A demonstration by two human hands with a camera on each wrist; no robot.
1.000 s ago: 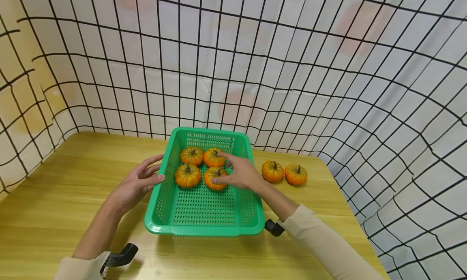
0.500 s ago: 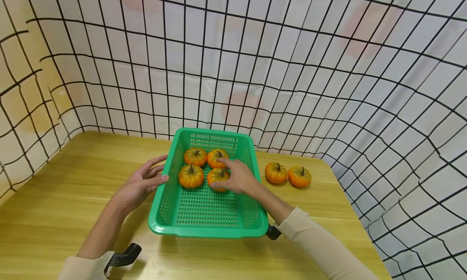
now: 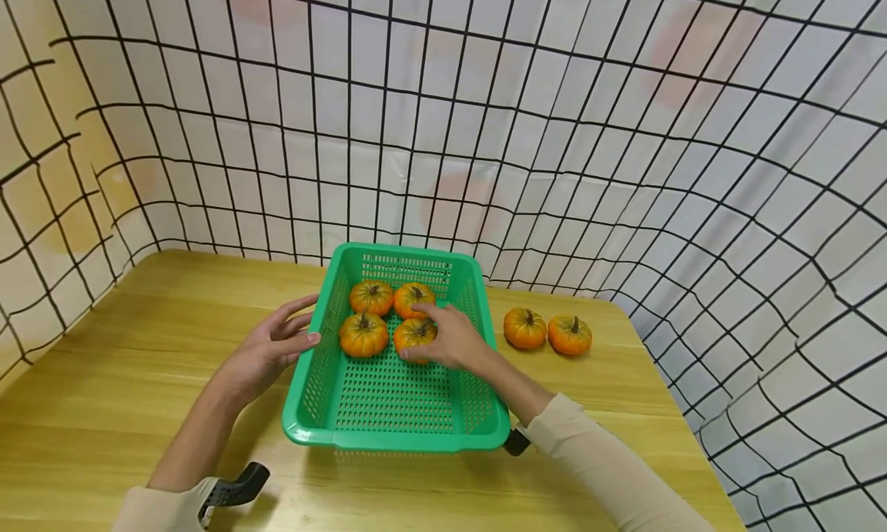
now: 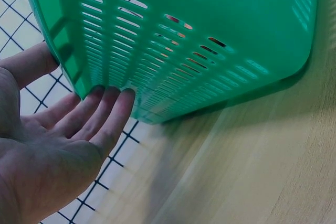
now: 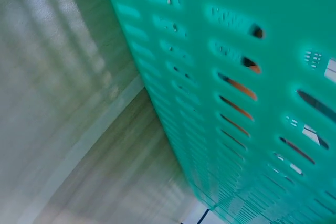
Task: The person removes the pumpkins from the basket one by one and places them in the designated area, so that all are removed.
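A green perforated plastic basket (image 3: pixel 395 439) stands on the wooden table with several small orange pumpkins in its far half. My right hand (image 3: pixel 453 338) reaches over the basket's right side and holds the near right pumpkin (image 3: pixel 409 336) between thumb and fingers. Behind it sits another pumpkin (image 3: pixel 409 297), partly covered by that hand. To the left are a far pumpkin (image 3: pixel 370 297) and a near pumpkin (image 3: pixel 363 336). At the left side, my left hand (image 4: pixel 63 135) holds the basket's rim, thumb over it and fingers against the outer wall. The right wrist view shows only the basket's outside.
Two more pumpkins, one nearer the basket (image 3: pixel 524 329) and one farther right (image 3: pixel 570 336), sit on the table (image 3: pixel 624 393) right of the basket. A white cloth wall with a black grid (image 3: pixel 416 116) closes off the back and sides.
The whole scene has shifted slightly to the right in the head view. Both hands, the basket and the pumpkins otherwise keep nearly the same places.
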